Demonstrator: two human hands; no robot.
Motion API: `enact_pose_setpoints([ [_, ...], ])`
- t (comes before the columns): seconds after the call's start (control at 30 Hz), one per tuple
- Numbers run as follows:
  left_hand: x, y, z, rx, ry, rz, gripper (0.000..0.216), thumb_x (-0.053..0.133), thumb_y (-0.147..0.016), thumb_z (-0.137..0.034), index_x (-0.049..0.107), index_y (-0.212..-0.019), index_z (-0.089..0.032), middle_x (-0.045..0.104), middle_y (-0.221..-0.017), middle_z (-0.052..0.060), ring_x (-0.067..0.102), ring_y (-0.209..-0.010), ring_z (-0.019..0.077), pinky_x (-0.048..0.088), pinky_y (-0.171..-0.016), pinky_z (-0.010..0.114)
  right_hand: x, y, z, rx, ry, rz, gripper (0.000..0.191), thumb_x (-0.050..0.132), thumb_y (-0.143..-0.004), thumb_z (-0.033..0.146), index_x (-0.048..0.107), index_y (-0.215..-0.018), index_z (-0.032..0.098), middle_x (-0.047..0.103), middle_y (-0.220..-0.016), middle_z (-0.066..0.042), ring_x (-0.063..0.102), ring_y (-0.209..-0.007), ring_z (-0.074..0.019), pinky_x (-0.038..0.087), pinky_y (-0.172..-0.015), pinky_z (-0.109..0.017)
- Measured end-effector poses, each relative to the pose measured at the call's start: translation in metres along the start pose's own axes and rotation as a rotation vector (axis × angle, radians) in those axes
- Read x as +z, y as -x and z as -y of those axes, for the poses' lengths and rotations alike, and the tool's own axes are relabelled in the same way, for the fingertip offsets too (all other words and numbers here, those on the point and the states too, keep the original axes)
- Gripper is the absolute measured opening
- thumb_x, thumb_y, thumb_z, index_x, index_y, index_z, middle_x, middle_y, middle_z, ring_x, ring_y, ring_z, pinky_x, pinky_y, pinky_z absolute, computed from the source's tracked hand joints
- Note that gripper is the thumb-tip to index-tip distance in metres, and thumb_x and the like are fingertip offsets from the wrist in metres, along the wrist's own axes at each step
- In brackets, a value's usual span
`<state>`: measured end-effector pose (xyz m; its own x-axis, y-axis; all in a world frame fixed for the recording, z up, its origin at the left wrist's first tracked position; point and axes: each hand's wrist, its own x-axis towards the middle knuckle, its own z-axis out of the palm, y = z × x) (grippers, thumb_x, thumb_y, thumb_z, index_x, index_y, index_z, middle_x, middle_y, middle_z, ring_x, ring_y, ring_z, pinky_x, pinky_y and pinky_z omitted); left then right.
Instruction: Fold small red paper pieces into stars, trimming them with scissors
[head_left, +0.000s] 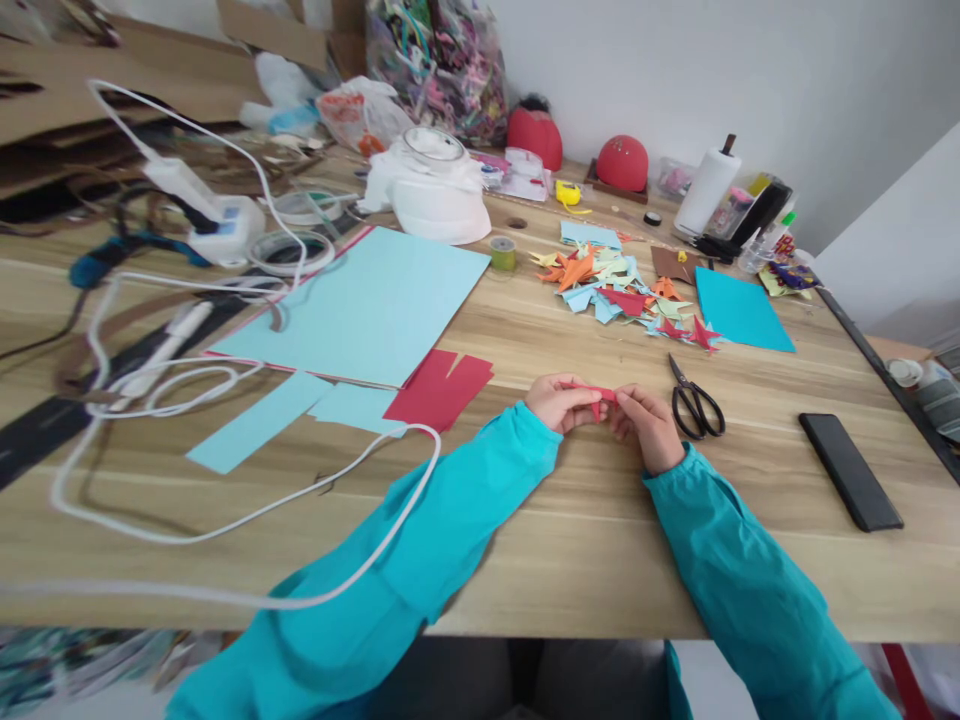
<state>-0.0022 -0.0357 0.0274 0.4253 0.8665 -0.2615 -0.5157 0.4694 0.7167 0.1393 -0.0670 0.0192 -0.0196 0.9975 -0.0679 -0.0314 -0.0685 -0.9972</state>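
Observation:
Between my two hands is a small folded piece of red paper (598, 394), held just above the wooden table. My left hand (561, 402) pinches its left end, and my right hand (643, 420) pinches the right end. Part of the paper is hidden behind my fingers. Black-handled scissors (697, 405) lie just right of my right hand. Left of my left hand are cut red paper sheets (441, 390), partly over light blue pieces (358, 405). Beyond my hands is a heap of folded paper shapes (600, 285) in orange, red, blue and yellow.
A large light blue sheet (367, 300) lies at left, near a white cable (300, 500) that loops over my left sleeve. A black phone (850, 470) is at right. Farther back are a teal sheet (742, 308), a tape roll (502, 254) and a white cap (439, 195).

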Motion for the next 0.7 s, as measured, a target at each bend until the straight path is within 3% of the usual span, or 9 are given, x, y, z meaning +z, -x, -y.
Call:
enact_pose_setpoints([
  [0.13, 0.0015, 0.0009, -0.0010, 0.015, 0.000, -0.004, 0.018, 0.068, -0.052, -0.005, 0.051, -0.049, -0.009, 0.067, -0.061, 0.008, 0.062, -0.055, 0.0167, 0.048, -0.052, 0.027, -0.0001, 0.0014, 0.0016, -0.003, -0.014, 0.033, 0.027, 0.054, -0.075, 0.040, 0.052, -0.063, 0.017, 0.054, -0.048, 0.002, 0.045, -0.041, -0.0078, 0.034, -0.040, -0.019],
  [0.3, 0.0005, 0.0003, -0.0005, 0.015, 0.008, -0.010, 0.018, 0.069, -0.052, -0.007, 0.051, -0.051, -0.009, 0.067, -0.063, 0.007, 0.062, -0.054, 0.0148, 0.048, -0.055, 0.029, 0.0004, 0.0035, 0.0031, -0.033, -0.007, 0.047, 0.022, 0.058, -0.072, 0.039, 0.054, -0.071, 0.018, 0.054, -0.049, 0.004, 0.044, -0.040, -0.0076, 0.034, -0.040, -0.019],
  [0.7, 0.0032, 0.0008, 0.0030, 0.026, 0.009, -0.010, 0.018, 0.072, -0.047, -0.009, 0.055, -0.051, -0.009, 0.066, -0.058, 0.006, 0.060, -0.051, 0.0136, 0.048, -0.053, 0.027, 0.0007, 0.0026, 0.0014, -0.047, -0.039, -0.028, 0.022, 0.063, -0.069, 0.034, 0.053, -0.061, 0.017, 0.052, -0.046, 0.004, 0.039, -0.039, -0.0065, 0.029, -0.040, -0.020],
])
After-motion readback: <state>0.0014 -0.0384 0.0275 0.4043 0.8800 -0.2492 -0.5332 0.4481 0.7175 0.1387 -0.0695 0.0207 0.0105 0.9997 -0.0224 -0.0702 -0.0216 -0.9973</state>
